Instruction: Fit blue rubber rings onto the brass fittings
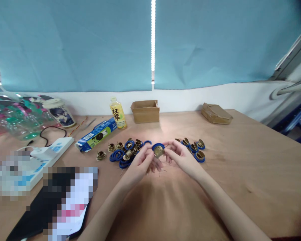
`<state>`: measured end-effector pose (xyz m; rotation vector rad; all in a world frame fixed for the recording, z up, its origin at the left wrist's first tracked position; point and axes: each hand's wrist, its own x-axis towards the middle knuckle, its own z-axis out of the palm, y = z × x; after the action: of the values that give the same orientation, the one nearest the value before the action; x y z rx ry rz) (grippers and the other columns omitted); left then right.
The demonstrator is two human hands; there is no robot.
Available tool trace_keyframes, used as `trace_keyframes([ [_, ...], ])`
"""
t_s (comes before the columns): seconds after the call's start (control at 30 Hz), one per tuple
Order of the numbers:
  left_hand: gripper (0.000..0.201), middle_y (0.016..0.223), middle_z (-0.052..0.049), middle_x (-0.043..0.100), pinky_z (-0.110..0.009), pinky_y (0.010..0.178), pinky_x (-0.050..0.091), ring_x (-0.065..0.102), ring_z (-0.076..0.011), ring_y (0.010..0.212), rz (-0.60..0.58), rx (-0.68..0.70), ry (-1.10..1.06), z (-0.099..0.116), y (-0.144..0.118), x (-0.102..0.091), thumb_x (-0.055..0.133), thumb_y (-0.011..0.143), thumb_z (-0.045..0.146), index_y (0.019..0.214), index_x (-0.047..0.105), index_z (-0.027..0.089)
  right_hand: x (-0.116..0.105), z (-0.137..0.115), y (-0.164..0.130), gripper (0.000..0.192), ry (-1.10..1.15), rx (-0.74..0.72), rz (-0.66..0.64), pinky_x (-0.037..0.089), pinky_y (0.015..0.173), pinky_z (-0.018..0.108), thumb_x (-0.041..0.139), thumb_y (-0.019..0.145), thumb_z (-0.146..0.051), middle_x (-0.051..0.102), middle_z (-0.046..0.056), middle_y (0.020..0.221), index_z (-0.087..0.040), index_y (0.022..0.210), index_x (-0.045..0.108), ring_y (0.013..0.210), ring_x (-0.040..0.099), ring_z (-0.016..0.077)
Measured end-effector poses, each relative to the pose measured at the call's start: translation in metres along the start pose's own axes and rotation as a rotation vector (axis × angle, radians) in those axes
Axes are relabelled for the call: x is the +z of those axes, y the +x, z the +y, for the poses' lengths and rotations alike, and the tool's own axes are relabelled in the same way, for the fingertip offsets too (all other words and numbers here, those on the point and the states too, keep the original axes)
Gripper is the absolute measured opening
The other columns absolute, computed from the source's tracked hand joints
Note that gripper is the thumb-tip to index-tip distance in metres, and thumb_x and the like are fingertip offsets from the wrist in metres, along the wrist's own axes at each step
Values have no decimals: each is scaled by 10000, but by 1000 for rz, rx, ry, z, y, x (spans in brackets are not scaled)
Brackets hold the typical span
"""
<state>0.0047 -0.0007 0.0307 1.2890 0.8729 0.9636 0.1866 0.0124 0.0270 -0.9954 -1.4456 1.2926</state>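
Between my hands, above the table, is a round brass-coloured metal fitting (159, 152) with a blue ring (157, 145) along its upper edge. My left hand (143, 159) pinches its left side, and the fingers of my right hand (178, 153) grip the right side. Left of my hands lies a loose heap of blue rings (117, 155) and bare brass fittings (101, 155). Several brass fittings with blue rings around them (199, 156) lie just beyond my right hand. My hands hide parts of both groups.
Behind the heap are a blue carton (97, 134), a yellow-labelled bottle (117, 113) and an open cardboard box (146, 115). Another cardboard box (215, 113) sits back right. A power strip (52, 154), a cup (60, 113), clear bottles (25, 120) and a blurred-out phone-like object (75, 201) occupy the left.
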Motion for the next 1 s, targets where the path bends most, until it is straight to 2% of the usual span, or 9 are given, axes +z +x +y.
trace_keyframes([
  [0.17, 342, 936, -62, 740, -266, 720, 528, 698, -163, 776, 37, 54, 64, -4, 2, -1, 610, 903, 438, 1137, 611, 189, -2, 3, 1, 227, -10, -13, -3, 463, 553, 252, 616, 883, -399, 594, -31, 658, -180, 940, 595, 587, 568, 124],
  [0.37, 494, 1281, -124, 658, -377, 924, 530, 692, -238, 1028, 94, 14, -53, -15, 5, -3, 647, 880, 434, 1314, 582, 206, 3, -1, -4, 140, -185, -111, 60, 498, 642, 269, 632, 883, -291, 689, 29, 868, -202, 991, 640, 777, 651, 162],
  [0.47, 591, 1237, -132, 687, -356, 905, 530, 675, -253, 1077, 101, 20, -38, -13, 5, 0, 741, 806, 416, 1325, 570, 189, 3, 0, -4, 129, -214, -118, 24, 516, 683, 295, 637, 872, -273, 699, 34, 858, -200, 976, 662, 776, 667, 174],
  [0.57, 598, 1100, -114, 739, -333, 822, 545, 703, -247, 983, 130, 6, -10, -8, 5, 4, 774, 755, 454, 1256, 609, 171, 1, 1, -3, 149, -181, -107, -14, 523, 707, 308, 601, 884, -279, 718, 48, 860, -193, 978, 677, 780, 677, 182],
  [0.63, 566, 1036, -95, 750, -325, 781, 549, 715, -233, 914, 147, -3, -11, -5, 4, 5, 772, 748, 471, 1207, 625, 174, -2, 2, 0, 170, -148, -109, 6, 524, 691, 299, 578, 886, -282, 721, 57, 882, -186, 990, 672, 782, 678, 183],
  [0.7, 518, 1010, -82, 749, -320, 784, 548, 714, -222, 906, 171, 12, -24, -5, 4, 5, 783, 740, 443, 1158, 624, 181, -9, 6, 4, 173, -167, -95, 86, 513, 633, 281, 545, 886, -265, 711, 59, 882, -175, 990, 651, 727, 669, 174],
  [0.8, 461, 1059, -81, 736, -327, 835, 543, 697, -228, 996, 234, 78, -49, -9, 6, 2, 806, 717, 371, 1088, 599, 192, -20, 15, 8, 139, -474, -53, 214, 473, 598, 268, 497, 877, -181, 688, 45, 807, -169, 929, 624, 650, 637, 163],
  [0.9, 436, 1123, -87, 713, -344, 892, 533, 673, -227, 1063, 307, 168, 1, -17, 9, -2, 794, 733, 315, 1091, 573, 201, -24, 27, 8, 105, -865, -22, 206, 409, 603, 275, 525, 864, -145, 670, 32, 729, -170, 890, 623, 631, 609, 174],
  [1.0, 407, 1154, -82, 689, -344, 937, 516, 661, -214, 1077, 355, 255, 153, -24, 10, -4, 775, 760, 269, 1107, 571, 208, -17, 36, 6, 59, -948, -9, 180, 357, 602, 280, 585, 871, -191, 647, 25, 679, -168, 898, 632, 633, 592, 191],
])
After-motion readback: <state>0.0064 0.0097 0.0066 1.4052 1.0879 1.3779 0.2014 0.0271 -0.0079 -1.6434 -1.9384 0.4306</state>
